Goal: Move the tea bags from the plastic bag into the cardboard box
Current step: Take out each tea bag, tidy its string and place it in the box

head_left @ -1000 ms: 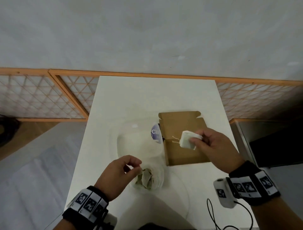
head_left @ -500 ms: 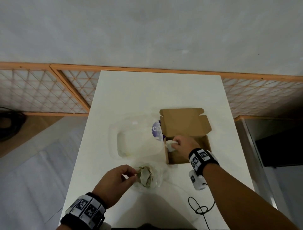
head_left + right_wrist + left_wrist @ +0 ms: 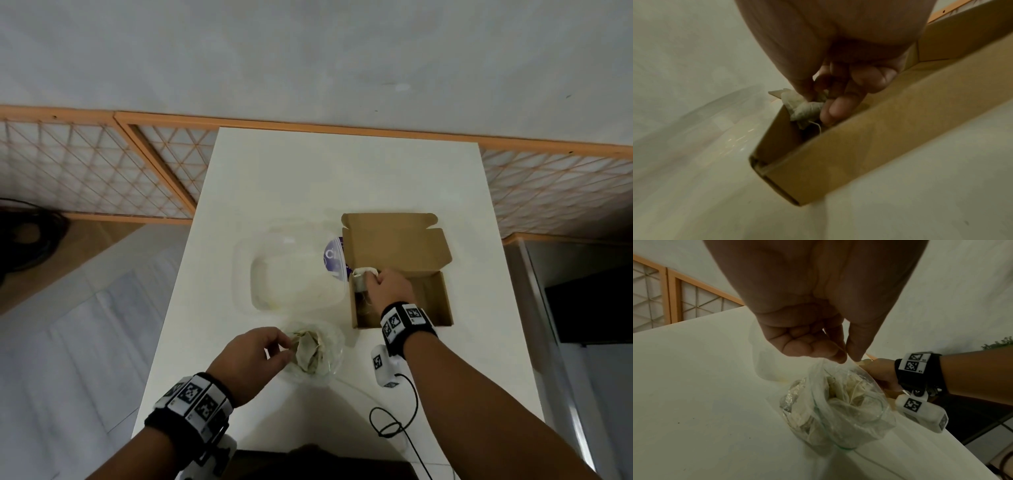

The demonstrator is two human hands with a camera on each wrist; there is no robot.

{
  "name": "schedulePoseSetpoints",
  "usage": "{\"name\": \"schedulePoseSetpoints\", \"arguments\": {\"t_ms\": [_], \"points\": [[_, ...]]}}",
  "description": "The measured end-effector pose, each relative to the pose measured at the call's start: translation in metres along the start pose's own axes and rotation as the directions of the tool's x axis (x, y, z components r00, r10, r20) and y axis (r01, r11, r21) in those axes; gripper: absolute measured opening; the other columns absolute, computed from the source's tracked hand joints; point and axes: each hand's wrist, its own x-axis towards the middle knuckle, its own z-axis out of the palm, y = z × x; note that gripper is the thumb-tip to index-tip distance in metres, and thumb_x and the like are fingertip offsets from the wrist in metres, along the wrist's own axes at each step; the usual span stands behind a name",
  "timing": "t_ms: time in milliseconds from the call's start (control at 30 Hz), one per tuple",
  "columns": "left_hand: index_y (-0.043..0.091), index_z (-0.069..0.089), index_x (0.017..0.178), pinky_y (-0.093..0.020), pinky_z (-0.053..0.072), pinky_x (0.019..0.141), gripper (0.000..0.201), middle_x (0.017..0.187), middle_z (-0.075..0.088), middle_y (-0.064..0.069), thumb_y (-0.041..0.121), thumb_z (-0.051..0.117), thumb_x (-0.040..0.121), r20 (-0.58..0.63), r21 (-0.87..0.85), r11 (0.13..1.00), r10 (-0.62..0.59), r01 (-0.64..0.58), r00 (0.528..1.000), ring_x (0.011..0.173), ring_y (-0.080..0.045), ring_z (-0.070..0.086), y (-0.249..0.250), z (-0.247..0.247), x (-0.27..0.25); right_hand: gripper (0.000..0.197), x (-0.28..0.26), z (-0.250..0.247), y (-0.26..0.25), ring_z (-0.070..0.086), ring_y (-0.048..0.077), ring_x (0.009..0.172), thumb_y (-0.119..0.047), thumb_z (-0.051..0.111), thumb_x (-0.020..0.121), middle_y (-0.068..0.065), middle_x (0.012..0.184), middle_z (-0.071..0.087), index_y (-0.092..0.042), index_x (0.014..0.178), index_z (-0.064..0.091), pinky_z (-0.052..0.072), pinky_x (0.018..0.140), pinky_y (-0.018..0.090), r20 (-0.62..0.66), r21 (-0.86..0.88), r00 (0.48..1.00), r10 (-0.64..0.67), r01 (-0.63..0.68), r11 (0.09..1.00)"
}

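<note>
Cardboard box sits open on the white table, long axis running near-to-far, lid flap folded back on the far side. Right hand is down inside the box at its far-left corner, thumb and fingers pinched on one tea bag; bag is crumpled against the left wall, string dangling down into the box. Rest of the box interior is mostly hidden by the hand, can't tell what else is in it.

Plastic bag stands near the table's front edge, mouth up, bunched tea bags inside. Left hand pinches the bag's rim between thumb and forefinger, other fingers curled.

Clear plastic container lies left of the box, touching or just beside it; a purple label shows at the box's side.

Vs 1 s ago: tea bag was held above the box, now it's lowered in. Left hand and plastic bag unchanged.
</note>
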Motion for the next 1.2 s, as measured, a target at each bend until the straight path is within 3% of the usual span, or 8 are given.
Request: {"name": "schedulePoseSetpoints", "arguments": {"t_ms": [200, 333, 400, 500, 633, 833, 1067, 1200], "points": [[0.039, 0.071, 0.099, -0.012, 0.039, 0.068, 0.005, 0.084, 0.066, 0.013, 0.040, 0.069, 0.094, -0.009, 0.031, 0.999, 0.028, -0.028, 1.000, 0.075, 0.005, 0.058, 0.003, -0.001, 0.002, 0.037, -0.005, -0.006, 0.001, 0.057, 0.017, 0.063, -0.044, 0.058, 0.100, 0.001, 0.073, 0.063, -0.016, 0.077, 0.061, 0.048, 0.058, 0.029, 0.071, 0.005, 0.997, -0.008, 0.008, 1.000], [0.042, 0.072, 0.101, -0.011, 0.037, 0.070, 0.008, 0.093, 0.054, 0.013, 0.044, 0.067, 0.095, -0.038, 0.093, 0.995, 0.036, -0.032, 0.999, 0.079, 0.000, 0.056, 0.002, 0.001, 0.003, 0.033, -0.042, -0.023, -0.011, 0.055, 0.017, 0.066, -0.041, 0.057, 0.100, 0.002, 0.072, 0.061, -0.018, 0.077, 0.058, 0.051, 0.065, 0.031, 0.055, 0.008, 0.969, -0.241, 0.241, 0.970], [0.042, 0.074, 0.101, -0.015, 0.043, 0.076, 0.009, 0.099, 0.051, 0.014, 0.044, 0.069, 0.094, -0.048, 0.074, 0.997, 0.035, -0.032, 0.998, 0.082, 0.000, 0.056, 0.000, 0.003, 0.003, 0.024, -0.072, -0.026, -0.021, 0.060, 0.011, 0.071, -0.040, 0.061, 0.100, -0.005, 0.078, 0.065, -0.025, 0.083, 0.062, 0.053, 0.067, 0.028, 0.131, 0.016, 0.901, -0.414, 0.416, 0.909], [0.044, 0.074, 0.104, -0.027, 0.051, 0.092, 0.012, 0.109, 0.050, 0.015, 0.044, 0.071, 0.092, -0.070, 0.053, 0.998, 0.037, -0.033, 0.997, 0.099, -0.007, 0.058, -0.004, 0.005, 0.004, 0.014, -0.110, -0.012, -0.029, 0.060, 0.008, 0.084, -0.041, 0.059, 0.102, -0.011, 0.096, 0.060, -0.033, 0.106, 0.070, 0.050, 0.073, 0.024, 0.308, -0.014, 0.712, -0.631, 0.666, 0.746], [0.036, 0.074, 0.115, -0.029, 0.050, 0.100, 0.020, 0.118, 0.054, 0.013, 0.033, 0.068, 0.096, -0.073, 0.067, 0.997, 0.047, -0.042, 0.996, 0.110, -0.010, 0.059, -0.003, 0.007, 0.004, 0.033, -0.130, 0.025, -0.031, 0.056, 0.020, 0.078, -0.043, 0.046, 0.104, 0.000, 0.102, 0.051, -0.031, 0.125, 0.068, 0.034, 0.061, 0.022, 0.461, -0.149, 0.573, -0.678, 0.803, 0.577], [0.023, 0.065, 0.134, -0.026, 0.049, 0.101, 0.035, 0.132, 0.057, 0.005, 0.018, 0.060, 0.100, -0.023, 0.106, 0.994, 0.042, -0.039, 0.999, 0.113, -0.014, 0.065, -0.005, 0.006, 0.008, 0.023, -0.127, 0.032, -0.033, 0.053, 0.019, 0.083, -0.029, 0.048, 0.106, 0.003, 0.110, 0.054, -0.019, 0.120, 0.064, 0.038, 0.067, 0.026, 0.357, -0.239, 0.681, -0.640, 0.729, 0.642], [0.027, 0.062, 0.134, -0.019, 0.046, 0.094, 0.034, 0.134, 0.055, 0.009, 0.027, 0.062, 0.100, -0.016, 0.043, 0.998, 0.047, -0.047, 0.999, 0.109, -0.008, 0.064, -0.006, 0.005, 0.006, 0.005, -0.139, -0.019, -0.027, 0.063, 0.003, 0.091, -0.027, 0.069, 0.097, -0.015, 0.113, 0.060, -0.030, 0.094, 0.067, 0.047, 0.081, 0.011, 0.188, 0.206, 0.749, -0.635, 0.602, 0.771], [0.032, 0.060, 0.135, -0.018, 0.044, 0.094, 0.041, 0.135, 0.053, 0.012, 0.037, 0.070, 0.095, 0.041, 0.064, 0.993, 0.092, -0.095, 0.995, 0.115, -0.006, 0.060, 0.000, -0.005, 0.002, 0.007, -0.151, -0.046, -0.036, 0.068, 0.017, 0.076, -0.021, 0.071, 0.098, -0.006, 0.090, 0.073, -0.026, 0.094, 0.067, 0.059, 0.073, 0.031, 0.175, 0.435, 0.805, -0.566, 0.453, 0.778]]}}
